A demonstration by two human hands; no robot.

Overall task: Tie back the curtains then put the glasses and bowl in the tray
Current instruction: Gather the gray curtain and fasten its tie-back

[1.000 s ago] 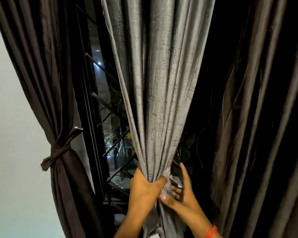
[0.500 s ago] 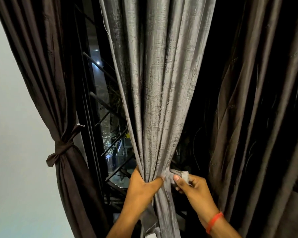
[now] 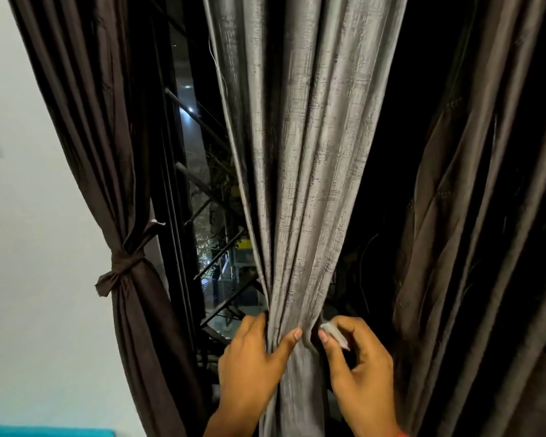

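A grey textured curtain (image 3: 300,171) hangs in the middle, gathered into a bunch near the bottom. My left hand (image 3: 252,361) wraps around the gathered bunch from the left, thumb across its front. My right hand (image 3: 358,370) is just right of the bunch and pinches the end of a grey tie-back strip (image 3: 334,334) between thumb and fingers. A dark brown curtain (image 3: 108,152) on the left is bound with a knotted brown tie (image 3: 123,266). Another dark brown curtain (image 3: 473,231) hangs loose on the right. No glasses, bowl or tray are in view.
Behind the curtains is a dark window with a metal grille (image 3: 215,257) and night lights outside. A pale wall (image 3: 35,247) fills the left side. A teal edge (image 3: 44,432) shows at the bottom left corner.
My right hand has drawn the tie-back end out to the right of the bunch. My left hand has loosened slightly on the gathered grey curtain, thumb now across the front.
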